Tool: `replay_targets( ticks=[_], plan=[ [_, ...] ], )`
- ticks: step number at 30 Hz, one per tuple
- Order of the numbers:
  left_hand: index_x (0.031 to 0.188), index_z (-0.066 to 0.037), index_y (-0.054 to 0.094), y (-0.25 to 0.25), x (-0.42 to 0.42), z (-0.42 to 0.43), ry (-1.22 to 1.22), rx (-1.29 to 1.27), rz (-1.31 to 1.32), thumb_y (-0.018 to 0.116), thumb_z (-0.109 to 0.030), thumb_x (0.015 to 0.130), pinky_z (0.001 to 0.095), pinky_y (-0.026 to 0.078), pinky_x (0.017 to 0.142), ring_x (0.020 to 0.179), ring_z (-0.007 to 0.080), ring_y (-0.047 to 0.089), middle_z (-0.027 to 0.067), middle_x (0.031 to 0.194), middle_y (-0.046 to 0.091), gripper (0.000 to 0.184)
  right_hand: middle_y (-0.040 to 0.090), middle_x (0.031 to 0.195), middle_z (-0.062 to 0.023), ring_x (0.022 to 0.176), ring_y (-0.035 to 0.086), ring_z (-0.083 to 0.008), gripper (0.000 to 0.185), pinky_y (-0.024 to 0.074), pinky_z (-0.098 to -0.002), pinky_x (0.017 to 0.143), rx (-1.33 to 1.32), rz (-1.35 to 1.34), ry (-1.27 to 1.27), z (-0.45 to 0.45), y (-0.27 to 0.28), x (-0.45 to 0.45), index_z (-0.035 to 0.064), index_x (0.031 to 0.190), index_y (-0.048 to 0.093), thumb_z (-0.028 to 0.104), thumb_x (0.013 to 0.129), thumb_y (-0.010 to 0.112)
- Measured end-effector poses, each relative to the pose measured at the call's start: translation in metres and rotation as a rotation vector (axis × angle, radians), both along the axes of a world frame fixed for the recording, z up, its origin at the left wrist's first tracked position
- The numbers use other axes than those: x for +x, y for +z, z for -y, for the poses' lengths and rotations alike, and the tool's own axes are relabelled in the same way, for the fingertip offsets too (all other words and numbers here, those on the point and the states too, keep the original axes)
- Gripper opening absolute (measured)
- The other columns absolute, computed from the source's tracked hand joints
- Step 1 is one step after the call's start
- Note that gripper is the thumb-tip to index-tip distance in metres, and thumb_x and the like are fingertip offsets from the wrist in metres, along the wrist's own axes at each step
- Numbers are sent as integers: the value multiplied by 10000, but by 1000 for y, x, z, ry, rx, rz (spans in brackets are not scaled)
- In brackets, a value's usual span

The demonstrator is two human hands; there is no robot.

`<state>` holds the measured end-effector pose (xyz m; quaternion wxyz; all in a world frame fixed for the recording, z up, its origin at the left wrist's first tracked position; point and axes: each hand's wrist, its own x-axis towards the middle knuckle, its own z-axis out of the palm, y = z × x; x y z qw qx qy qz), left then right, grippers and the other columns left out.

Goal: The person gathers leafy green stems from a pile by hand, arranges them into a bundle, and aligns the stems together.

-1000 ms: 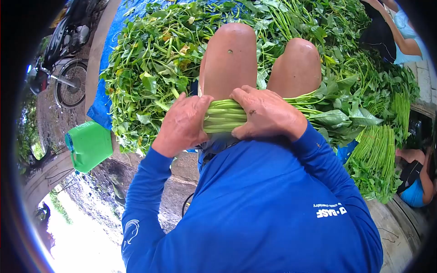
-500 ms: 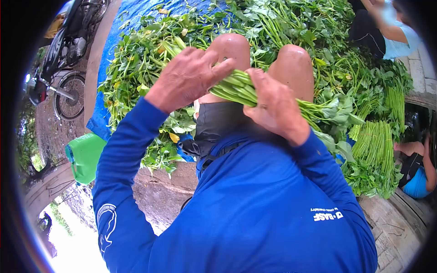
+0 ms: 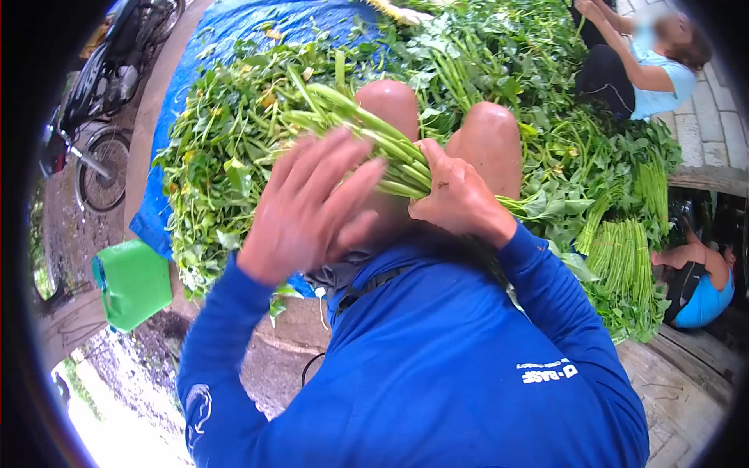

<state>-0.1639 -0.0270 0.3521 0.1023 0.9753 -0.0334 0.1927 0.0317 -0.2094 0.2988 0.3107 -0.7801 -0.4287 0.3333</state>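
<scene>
A bunch of long green leafy stems lies over my lap, cut ends pointing up and left, leaves hanging out to the right. My right hand is wrapped around its middle. Just below the stem ends, my left hand is open, fingers stretched out and somewhat blurred by motion. It overlaps the stems in view; whether it touches them I cannot tell. Loose leafy greens are heaped beyond and beside my knees.
A blue tarp lies under the heap. Tied bundles of stems are at the right. A green plastic jug stands at the left, near a parked motorcycle. Two other people sit at the right, one with a stem in hand.
My left hand has come off the stems, moved down and opened. The right hand still grips the bunch, whose stem ends now show fanned out. The view has shifted slightly.
</scene>
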Motion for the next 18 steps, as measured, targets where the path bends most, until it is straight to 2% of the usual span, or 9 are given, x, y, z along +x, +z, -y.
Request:
replay_targets(
  ticks=[1,2,4,7,8,13,14,16,18],
  plan=[
    [1231,-86,724,-19,-15,8,2,-179,102,897,-259,849,464,564,987,1141,360,729,141,1254,744,453,723,946,-218,844,730,-418,693,555,-487,780,52,-61,-36,2,5,4,46,1365,566,88,719,813],
    [1107,-69,740,-13,-18,22,-17,-427,-141,904,-254,852,404,593,864,960,314,756,150,1083,770,355,727,938,-237,861,727,-444,672,559,-494,781,65,-43,-65,3,11,8,42,1347,565,110,727,816],
    [1346,22,677,-17,8,52,105,-1278,-545,916,-292,860,391,578,1034,1165,274,731,198,1270,746,626,735,922,-276,895,721,-496,636,566,-510,782,103,-2,-109,0,27,16,34,1310,561,153,743,822],
    [1592,34,415,-51,78,69,-208,-1851,233,889,-410,887,439,523,1155,1387,316,607,242,1524,583,958,675,1166,-202,1142,644,-363,769,489,-462,1007,124,388,5,2,67,13,25,1423,570,137,714,848],
    [1628,33,343,-47,94,59,-202,-1915,264,876,-439,895,462,510,1176,1438,343,567,258,1575,532,1022,643,1280,-195,1233,612,-341,873,456,-447,1079,180,312,6,-2,77,17,19,1500,499,116,708,854],
    [1565,34,461,40,135,31,-398,-1724,501,932,-437,835,451,529,1139,1369,317,614,212,1490,615,988,507,1632,-157,1530,453,-259,1234,326,-390,1286,646,-92,31,-28,139,25,20,1737,176,18,700,845],
    [1542,34,507,58,134,25,-432,-1599,572,951,-430,818,424,538,1119,1329,291,641,186,1449,653,967,498,1641,-154,1520,466,-262,1234,320,-404,1295,715,127,107,-32,157,18,16,1738,147,10,729,858],
    [1371,20,652,126,115,18,-272,-1365,596,966,-315,775,395,586,992,1129,221,712,149,1250,744,753,517,1615,-163,1509,488,-260,1187,395,-424,1260,1045,47,196,-60,167,6,8,1712,199,44,760,906],
    [1264,13,717,183,89,-8,-32,-1026,480,948,-228,773,371,595,926,1006,182,727,116,1138,774,594,567,1513,-155,1339,613,-261,1045,504,-425,1139,872,-4,210,-64,186,-6,9,1630,312,115,793,929]
  ],
)
